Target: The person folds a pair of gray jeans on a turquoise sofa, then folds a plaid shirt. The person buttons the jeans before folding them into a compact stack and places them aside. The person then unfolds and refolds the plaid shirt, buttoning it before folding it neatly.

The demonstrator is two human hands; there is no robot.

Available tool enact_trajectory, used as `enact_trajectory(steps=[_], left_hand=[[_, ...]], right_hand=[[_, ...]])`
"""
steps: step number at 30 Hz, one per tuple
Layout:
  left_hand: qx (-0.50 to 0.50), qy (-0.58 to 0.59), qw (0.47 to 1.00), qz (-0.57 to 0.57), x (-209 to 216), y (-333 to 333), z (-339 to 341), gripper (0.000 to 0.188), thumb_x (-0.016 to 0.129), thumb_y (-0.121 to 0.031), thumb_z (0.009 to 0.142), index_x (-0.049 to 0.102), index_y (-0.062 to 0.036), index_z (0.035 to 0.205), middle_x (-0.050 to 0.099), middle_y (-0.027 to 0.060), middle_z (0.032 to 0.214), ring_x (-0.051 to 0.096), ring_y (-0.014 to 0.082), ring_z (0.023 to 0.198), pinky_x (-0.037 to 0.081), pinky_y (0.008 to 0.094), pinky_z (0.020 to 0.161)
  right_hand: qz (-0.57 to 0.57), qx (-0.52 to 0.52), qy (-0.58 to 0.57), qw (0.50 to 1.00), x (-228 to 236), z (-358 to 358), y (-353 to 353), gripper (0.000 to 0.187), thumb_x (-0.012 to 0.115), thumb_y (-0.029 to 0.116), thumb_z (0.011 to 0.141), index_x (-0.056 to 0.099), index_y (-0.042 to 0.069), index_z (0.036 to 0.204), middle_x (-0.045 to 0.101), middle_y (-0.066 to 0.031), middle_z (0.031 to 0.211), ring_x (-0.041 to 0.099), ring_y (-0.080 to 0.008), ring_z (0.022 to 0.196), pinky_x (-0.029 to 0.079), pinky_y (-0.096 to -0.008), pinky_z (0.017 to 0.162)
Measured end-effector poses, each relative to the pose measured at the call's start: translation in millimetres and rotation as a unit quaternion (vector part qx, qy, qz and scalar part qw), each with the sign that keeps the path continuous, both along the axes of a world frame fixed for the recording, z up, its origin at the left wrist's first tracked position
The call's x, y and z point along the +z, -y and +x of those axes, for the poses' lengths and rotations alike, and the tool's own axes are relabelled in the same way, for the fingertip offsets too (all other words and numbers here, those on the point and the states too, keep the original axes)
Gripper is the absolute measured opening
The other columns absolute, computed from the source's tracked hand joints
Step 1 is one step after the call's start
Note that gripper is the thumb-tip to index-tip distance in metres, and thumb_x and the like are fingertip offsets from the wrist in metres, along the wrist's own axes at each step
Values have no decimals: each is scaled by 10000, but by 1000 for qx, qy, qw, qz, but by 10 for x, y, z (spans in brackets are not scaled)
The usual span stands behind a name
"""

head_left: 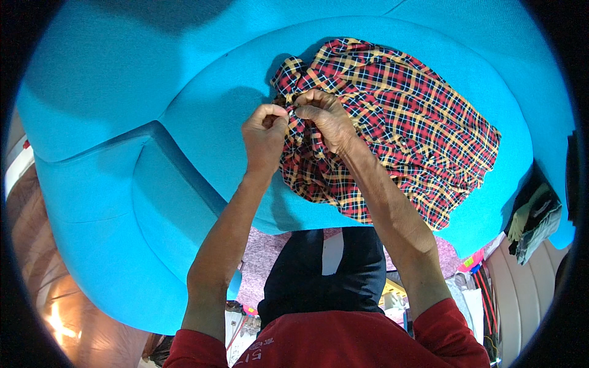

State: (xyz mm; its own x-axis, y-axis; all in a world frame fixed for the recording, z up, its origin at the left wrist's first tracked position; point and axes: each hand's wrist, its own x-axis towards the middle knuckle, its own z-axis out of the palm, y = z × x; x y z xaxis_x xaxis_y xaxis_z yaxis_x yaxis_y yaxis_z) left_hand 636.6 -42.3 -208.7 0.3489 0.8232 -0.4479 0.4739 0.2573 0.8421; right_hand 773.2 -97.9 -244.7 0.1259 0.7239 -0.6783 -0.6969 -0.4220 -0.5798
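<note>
A plaid garment [423,122] in red, black, yellow and white lies bunched and creased on the blue seat cushion. Its bunched end is on the left, and the cloth spreads in long folds to the right; I cannot tell its exact kind. At that bunched end my left hand [265,136] pinches an edge of the cloth between thumb and fingertips. Close beside it, almost touching, my right hand [329,121] also grips the cloth, thumb against curled fingers. A small pale spot shows between the fingertips, too small to make out.
The blue sofa [104,178] surrounds the cushion, with a raised armrest [153,132] at the left. Dark and grey folded cloths [535,214] sit at the right edge. A purplish rug [261,270] and several small items lie on the floor by my legs.
</note>
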Motion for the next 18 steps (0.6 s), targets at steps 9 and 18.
enact_trajectory(steps=[9,18], left_hand=[[29,47,998,28,-14,77,32,67,650,-41,859,663,0,911,632,29,819,530,54,659,426,209,547],[-31,-33,995,-87,164,-187,92,133,662,-132,874,661,-11,928,626,40,805,566,95,719,461,236,636]], right_hand=[[9,-19,-41,999,-6,30,-3,127,664,-25,738,648,55,836,605,-44,828,554,-159,785,493,-314,774],[22,-31,-48,998,-45,11,16,135,639,-42,763,653,54,856,622,-46,854,563,-154,795,491,-311,781]])
